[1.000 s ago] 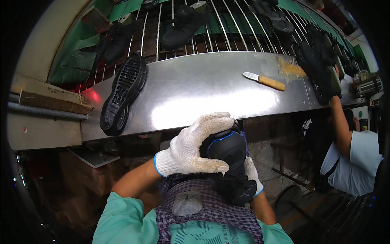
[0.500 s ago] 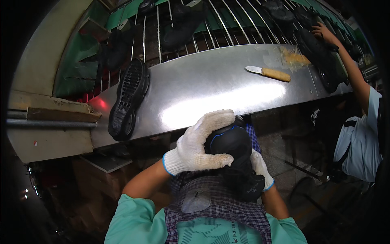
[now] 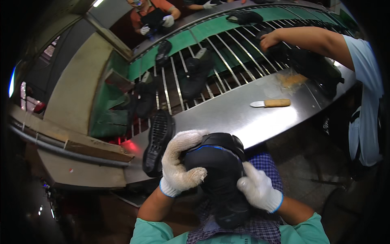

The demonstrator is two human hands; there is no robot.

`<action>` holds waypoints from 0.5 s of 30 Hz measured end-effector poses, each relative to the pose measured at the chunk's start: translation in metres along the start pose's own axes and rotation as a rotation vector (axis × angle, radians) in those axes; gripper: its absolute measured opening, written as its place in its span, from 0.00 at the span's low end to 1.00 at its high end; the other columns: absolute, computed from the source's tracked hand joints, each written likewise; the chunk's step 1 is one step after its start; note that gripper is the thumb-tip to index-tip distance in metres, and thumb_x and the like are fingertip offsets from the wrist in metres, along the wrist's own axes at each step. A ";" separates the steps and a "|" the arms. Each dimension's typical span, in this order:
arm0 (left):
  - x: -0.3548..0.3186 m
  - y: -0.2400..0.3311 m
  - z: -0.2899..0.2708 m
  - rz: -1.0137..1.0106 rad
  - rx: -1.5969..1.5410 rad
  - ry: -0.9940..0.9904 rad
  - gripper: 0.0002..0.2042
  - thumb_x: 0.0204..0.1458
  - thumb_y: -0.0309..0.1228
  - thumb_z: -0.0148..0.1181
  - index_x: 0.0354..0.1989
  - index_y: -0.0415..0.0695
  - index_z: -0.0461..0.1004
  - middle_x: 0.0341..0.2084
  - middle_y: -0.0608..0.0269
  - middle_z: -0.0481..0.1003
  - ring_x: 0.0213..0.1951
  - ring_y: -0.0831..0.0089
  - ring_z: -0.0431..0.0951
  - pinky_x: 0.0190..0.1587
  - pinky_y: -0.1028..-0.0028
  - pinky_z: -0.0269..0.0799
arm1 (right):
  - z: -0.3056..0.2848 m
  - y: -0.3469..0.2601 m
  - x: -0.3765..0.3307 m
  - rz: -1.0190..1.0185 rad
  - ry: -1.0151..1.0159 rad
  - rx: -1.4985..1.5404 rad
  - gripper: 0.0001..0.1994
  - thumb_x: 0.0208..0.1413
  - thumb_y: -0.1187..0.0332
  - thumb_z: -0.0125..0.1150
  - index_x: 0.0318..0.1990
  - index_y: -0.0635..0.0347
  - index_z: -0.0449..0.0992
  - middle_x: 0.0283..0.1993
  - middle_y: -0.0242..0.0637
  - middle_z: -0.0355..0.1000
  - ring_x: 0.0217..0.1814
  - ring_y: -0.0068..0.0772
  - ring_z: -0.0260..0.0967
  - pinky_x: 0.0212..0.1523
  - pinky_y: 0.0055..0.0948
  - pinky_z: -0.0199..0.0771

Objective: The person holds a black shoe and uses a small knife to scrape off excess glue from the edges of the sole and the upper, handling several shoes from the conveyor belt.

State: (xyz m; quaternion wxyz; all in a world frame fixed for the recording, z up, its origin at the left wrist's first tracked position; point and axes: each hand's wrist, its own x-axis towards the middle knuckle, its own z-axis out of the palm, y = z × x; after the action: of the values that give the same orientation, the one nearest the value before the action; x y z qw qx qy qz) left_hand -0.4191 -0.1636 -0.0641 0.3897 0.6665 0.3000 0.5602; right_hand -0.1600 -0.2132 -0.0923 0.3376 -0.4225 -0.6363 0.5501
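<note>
Above my lap I hold a black shoe [image 3: 215, 171] with a thin blue line running along the edge near its sole. My left hand [image 3: 180, 164], in a white knit glove, wraps the shoe's toe end from the left, thumb on the near side. On the other side my gloved right hand [image 3: 260, 185] presses its fingers and thumb against the shoe. A black shoe sole [image 3: 158, 140], tread facing up, lies on the metal table just beyond my left hand. Farther off rests a short-bladed knife with a wooden handle [image 3: 277, 103].
The metal table [image 3: 219, 112] borders a rack of metal bars [image 3: 233, 61] carrying several black shoes. At right a co-worker's bare arm [image 3: 317, 40] reaches over the rack by more dark shoes. Another person [image 3: 156, 18] in white gloves works across it. A pipe [image 3: 65, 148] runs at left.
My view has lifted and turned, showing the far side of the rack. My right hand has come up along the shoe's side. The co-worker's arm reaches farther left.
</note>
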 end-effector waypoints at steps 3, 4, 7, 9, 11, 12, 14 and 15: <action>-0.039 0.004 -0.017 -0.284 0.156 0.035 0.37 0.47 0.40 0.83 0.61 0.32 0.72 0.54 0.48 0.78 0.57 0.63 0.79 0.63 0.64 0.74 | -0.005 0.018 -0.015 -0.075 -0.323 -0.307 0.30 0.69 0.49 0.61 0.63 0.68 0.71 0.38 0.57 0.81 0.36 0.56 0.83 0.38 0.44 0.85; -0.060 0.000 -0.014 -0.365 0.218 0.104 0.37 0.46 0.40 0.83 0.60 0.32 0.72 0.53 0.50 0.78 0.56 0.65 0.79 0.63 0.64 0.74 | -0.014 0.047 -0.023 -0.157 -0.408 -0.429 0.32 0.63 0.50 0.68 0.65 0.65 0.70 0.39 0.52 0.82 0.35 0.51 0.84 0.36 0.41 0.85; -0.103 -0.008 -0.020 -0.435 0.101 0.282 0.39 0.45 0.40 0.84 0.60 0.32 0.70 0.52 0.52 0.77 0.54 0.67 0.78 0.62 0.67 0.74 | 0.008 0.065 -0.029 -0.397 -0.068 -0.615 0.39 0.45 0.61 0.81 0.66 0.62 0.71 0.59 0.54 0.76 0.52 0.50 0.81 0.45 0.40 0.85; -0.099 -0.002 -0.028 -0.390 0.090 0.259 0.40 0.42 0.39 0.86 0.60 0.32 0.69 0.52 0.51 0.77 0.54 0.67 0.78 0.61 0.67 0.75 | 0.038 0.074 0.007 -0.583 0.033 -0.516 0.37 0.47 0.65 0.79 0.66 0.62 0.71 0.65 0.57 0.71 0.58 0.54 0.78 0.53 0.43 0.83; -0.095 -0.002 -0.017 -0.396 0.072 0.257 0.43 0.41 0.45 0.87 0.59 0.33 0.68 0.52 0.52 0.78 0.53 0.67 0.79 0.61 0.67 0.76 | 0.038 0.071 0.049 -0.768 0.089 -0.455 0.31 0.53 0.67 0.75 0.65 0.62 0.73 0.62 0.54 0.74 0.57 0.52 0.79 0.52 0.42 0.84; -0.093 0.003 -0.016 -0.403 0.071 0.243 0.44 0.41 0.48 0.87 0.59 0.34 0.68 0.51 0.52 0.78 0.53 0.66 0.80 0.61 0.67 0.77 | 0.036 0.060 0.067 -0.844 0.086 -0.456 0.27 0.56 0.68 0.73 0.64 0.61 0.75 0.60 0.53 0.76 0.55 0.51 0.80 0.51 0.41 0.85; -0.087 0.007 -0.017 -0.388 0.102 0.209 0.44 0.37 0.40 0.89 0.60 0.31 0.69 0.53 0.52 0.77 0.55 0.67 0.78 0.61 0.67 0.75 | 0.036 0.051 0.104 -0.904 0.044 -0.231 0.21 0.61 0.69 0.69 0.61 0.61 0.78 0.51 0.48 0.80 0.48 0.50 0.82 0.48 0.38 0.85; -0.083 0.010 -0.018 -0.394 0.111 0.201 0.44 0.37 0.41 0.89 0.60 0.31 0.69 0.53 0.53 0.77 0.55 0.68 0.78 0.61 0.67 0.75 | 0.038 0.035 0.113 -0.815 -0.051 -0.114 0.16 0.63 0.68 0.66 0.57 0.60 0.81 0.47 0.47 0.82 0.44 0.50 0.83 0.47 0.38 0.84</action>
State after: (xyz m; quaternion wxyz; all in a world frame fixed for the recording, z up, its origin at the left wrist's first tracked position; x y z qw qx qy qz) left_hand -0.4528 -0.2346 -0.0967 0.4223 0.5563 0.4921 0.5196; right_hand -0.2353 -0.1251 -0.1373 0.4879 -0.1402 -0.7893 0.3454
